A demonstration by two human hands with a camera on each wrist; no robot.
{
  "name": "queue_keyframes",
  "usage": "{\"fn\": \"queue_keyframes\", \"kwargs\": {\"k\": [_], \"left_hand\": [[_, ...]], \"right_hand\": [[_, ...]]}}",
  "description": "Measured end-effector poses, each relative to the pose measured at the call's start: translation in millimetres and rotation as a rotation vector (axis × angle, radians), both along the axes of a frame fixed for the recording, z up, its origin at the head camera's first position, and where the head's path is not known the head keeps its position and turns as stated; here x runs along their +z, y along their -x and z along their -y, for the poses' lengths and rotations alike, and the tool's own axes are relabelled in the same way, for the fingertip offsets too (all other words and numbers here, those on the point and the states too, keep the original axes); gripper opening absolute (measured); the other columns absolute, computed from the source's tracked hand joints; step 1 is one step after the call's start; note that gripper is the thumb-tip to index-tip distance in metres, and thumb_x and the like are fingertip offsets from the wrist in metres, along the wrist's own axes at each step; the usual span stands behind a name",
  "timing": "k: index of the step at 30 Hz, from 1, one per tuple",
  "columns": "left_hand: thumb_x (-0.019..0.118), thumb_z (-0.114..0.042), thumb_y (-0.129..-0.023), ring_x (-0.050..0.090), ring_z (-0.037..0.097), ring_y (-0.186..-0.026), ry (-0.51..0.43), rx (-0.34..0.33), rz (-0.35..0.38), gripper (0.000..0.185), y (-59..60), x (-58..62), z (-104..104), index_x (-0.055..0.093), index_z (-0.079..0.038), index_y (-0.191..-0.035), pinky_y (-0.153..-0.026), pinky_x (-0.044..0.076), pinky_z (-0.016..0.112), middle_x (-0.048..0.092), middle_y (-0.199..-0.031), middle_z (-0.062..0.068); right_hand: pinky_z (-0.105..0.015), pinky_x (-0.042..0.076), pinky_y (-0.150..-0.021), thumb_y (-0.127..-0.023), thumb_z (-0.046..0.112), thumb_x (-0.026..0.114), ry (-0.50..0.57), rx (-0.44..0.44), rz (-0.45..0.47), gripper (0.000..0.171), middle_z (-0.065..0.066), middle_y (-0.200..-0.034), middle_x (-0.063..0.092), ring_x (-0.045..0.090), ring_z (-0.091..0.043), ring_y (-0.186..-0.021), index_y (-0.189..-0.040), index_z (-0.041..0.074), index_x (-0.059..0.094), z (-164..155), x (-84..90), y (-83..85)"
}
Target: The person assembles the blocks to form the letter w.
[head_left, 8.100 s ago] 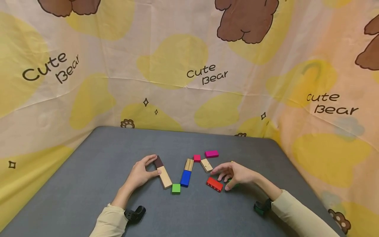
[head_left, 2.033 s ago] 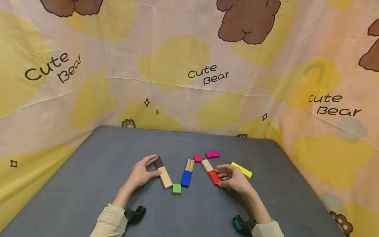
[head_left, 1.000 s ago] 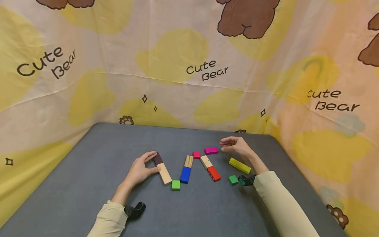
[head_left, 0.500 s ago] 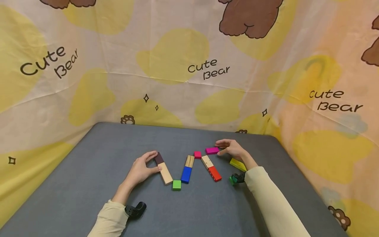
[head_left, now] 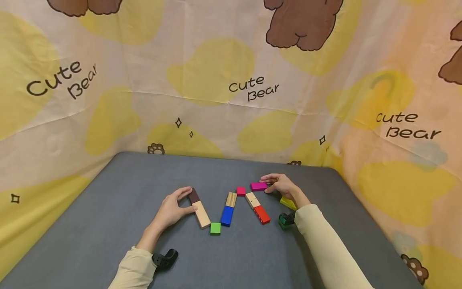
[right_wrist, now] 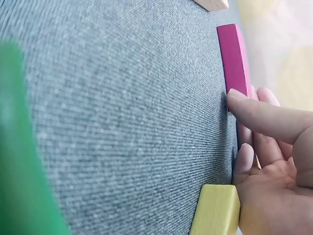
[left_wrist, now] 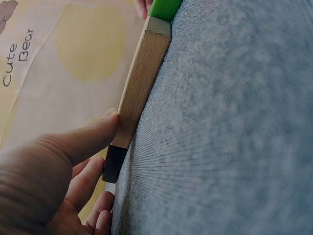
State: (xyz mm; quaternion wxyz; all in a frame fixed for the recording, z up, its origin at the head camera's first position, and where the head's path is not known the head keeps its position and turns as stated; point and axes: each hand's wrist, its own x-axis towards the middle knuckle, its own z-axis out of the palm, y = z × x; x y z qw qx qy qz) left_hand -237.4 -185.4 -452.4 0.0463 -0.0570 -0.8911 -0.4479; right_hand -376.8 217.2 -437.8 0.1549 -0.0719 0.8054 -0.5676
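In the head view, my left hand (head_left: 171,208) touches the left side of two end-to-end blocks, one dark brown (head_left: 194,195), one light wood (head_left: 202,215). The left wrist view has the thumb on the light wood block (left_wrist: 142,73) and a finger against the dark one (left_wrist: 114,164). At the back right, my right hand (head_left: 285,187) pinches the right end of a magenta block (head_left: 258,186). Its thumb lies on the near side of the magenta block (right_wrist: 233,58), with fingers behind, partly hidden.
A zigzag continues through a light green block (head_left: 215,228), blue block (head_left: 227,216), striped wood block (head_left: 231,199), pink block (head_left: 240,191), speckled wood block (head_left: 252,199) and red block (head_left: 262,215). Right of it, a yellow block (head_left: 287,203) and dark green block (head_left: 283,224) lie partly covered.
The red block went from lying apart to lining up below the speckled wood block. My right hand then left it, moved back and closed in on the magenta block. My left hand stayed put.
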Motion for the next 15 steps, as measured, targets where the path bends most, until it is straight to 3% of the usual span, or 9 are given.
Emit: {"fn": "queue_keyframes", "kwargs": {"k": [15], "left_hand": [[0.081,-0.028,-0.084,0.023,0.043,-0.141,-0.009,-0.016,-0.004,0.074,1.9,-1.5,-1.5,0.046,-0.009,-0.147,-0.109,0.017,0.063,0.053,-0.142,0.008]], "right_hand": [[-0.046,0.039,-0.105,-0.080,-0.017,0.069,0.029,-0.028,0.018,0.046,-0.011,-0.120,0.068,0.057,-0.027,-0.113,-0.123,-0.001,0.067,-2.2,0.6,0.1]]}}
